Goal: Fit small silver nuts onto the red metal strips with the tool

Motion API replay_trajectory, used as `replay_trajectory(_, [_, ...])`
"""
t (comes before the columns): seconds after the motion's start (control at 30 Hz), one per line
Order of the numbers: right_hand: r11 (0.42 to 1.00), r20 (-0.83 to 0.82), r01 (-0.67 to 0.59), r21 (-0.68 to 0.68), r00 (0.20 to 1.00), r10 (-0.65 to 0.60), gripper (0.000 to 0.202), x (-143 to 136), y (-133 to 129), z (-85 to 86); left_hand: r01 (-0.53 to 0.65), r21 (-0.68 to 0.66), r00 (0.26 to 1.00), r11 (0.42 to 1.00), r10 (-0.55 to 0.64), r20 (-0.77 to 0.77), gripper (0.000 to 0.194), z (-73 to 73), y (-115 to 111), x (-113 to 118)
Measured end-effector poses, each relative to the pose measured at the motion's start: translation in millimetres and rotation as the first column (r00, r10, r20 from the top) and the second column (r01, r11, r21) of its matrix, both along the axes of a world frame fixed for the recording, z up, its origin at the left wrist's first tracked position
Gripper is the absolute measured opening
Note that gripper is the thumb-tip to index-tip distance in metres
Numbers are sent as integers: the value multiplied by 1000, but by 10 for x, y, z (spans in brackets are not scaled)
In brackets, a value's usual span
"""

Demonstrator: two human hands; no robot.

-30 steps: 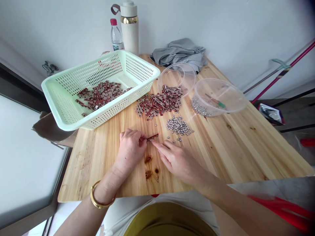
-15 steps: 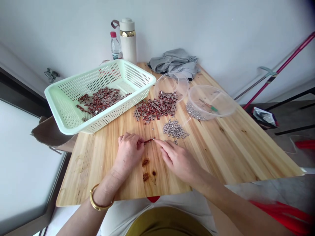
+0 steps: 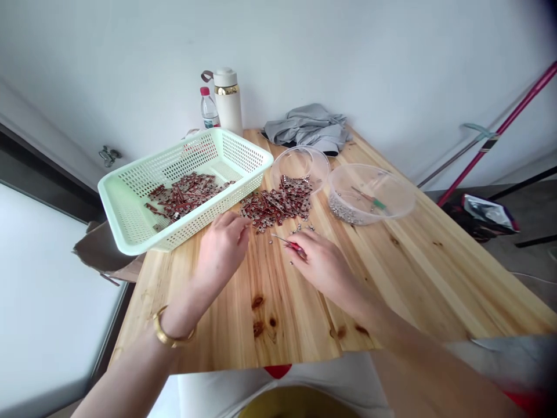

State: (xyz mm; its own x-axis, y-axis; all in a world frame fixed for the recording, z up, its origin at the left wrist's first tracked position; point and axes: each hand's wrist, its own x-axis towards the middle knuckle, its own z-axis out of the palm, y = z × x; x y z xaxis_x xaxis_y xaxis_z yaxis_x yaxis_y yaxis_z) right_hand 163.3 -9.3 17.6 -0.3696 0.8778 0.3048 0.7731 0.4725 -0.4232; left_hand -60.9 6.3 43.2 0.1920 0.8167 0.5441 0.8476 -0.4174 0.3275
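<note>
My left hand [image 3: 223, 247] hovers between the green basket and the pile of dark red strips [image 3: 278, 203], fingers curled together; whatever is in them, if anything, is hidden. In my right hand [image 3: 319, 258] is a small red-handled tool with a thin metal shaft [image 3: 296, 248], its tip pointing left toward a loose metal piece [image 3: 270, 241]. The strips carry rows of silver dots. Small silver metal pieces [image 3: 310, 227] lie just behind my right fingers, which cover most of them.
A pale green basket [image 3: 130, 191] holding more strips stands at the left. Behind the pile lies a clear round lid [image 3: 319, 165]; right of it is a clear tub [image 3: 391, 200] with silver pieces and a green-handled tool. A bottle [image 3: 209, 110], tumbler [image 3: 229, 107] and grey cloth [image 3: 308, 129] stand behind.
The red strip that lay between my fingertips is no longer visible. My left hand has moved slightly away from the right. A red-handled tool now shows in my right hand. The view has tilted up.
</note>
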Motion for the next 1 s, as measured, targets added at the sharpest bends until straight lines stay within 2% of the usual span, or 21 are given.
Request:
replay_trajectory(0.1, [997,172,-77,4,982,75,12,-191,170,-4,4,-160,1000,987,-2,9,15,-248,200,153])
replay_trajectory(0.17, [995,287,-102,0,953,98,13,-274,242,-15,-5,-202,1000,979,4,-5,15,-317,326,166])
replay_trajectory(0.27, [992,403,-125,10,908,110,17,-320,271,-31,39,-223,997,974,-52,-50,16,-325,455,122])
replay_trajectory(0.43, [982,544,-181,44,829,129,24,-312,243,17,249,-271,942,930,-297,-154,16,-294,533,55])
replay_trajectory(0.6, [983,573,-181,38,810,128,27,-315,293,94,283,-278,894,918,-358,-271,18,-250,501,50])
replay_trajectory(0.67, [983,567,-182,33,813,132,26,-315,333,102,287,-266,895,920,-357,-270,21,-248,462,51])
replay_trajectory(0.8, [971,551,-235,30,815,180,26,-270,400,86,298,-225,941,928,-325,-93,23,-290,373,6])
replay_trajectory(0.87, [965,496,-260,26,842,214,23,-228,420,69,245,-256,969,935,-230,90,19,-299,313,-34])
replay_trajectory(0.9, [964,451,-266,19,862,230,21,-207,428,57,211,-316,969,925,-155,191,17,-292,275,-53])
replay_trajectory(0.93, [963,405,-268,10,882,241,18,-188,437,43,186,-397,956,899,-71,286,15,-278,233,-67])
replay_trajectory(1.0, [966,331,-259,-5,911,246,16,-162,460,7,189,-559,897,807,90,433,15,-236,138,-79])
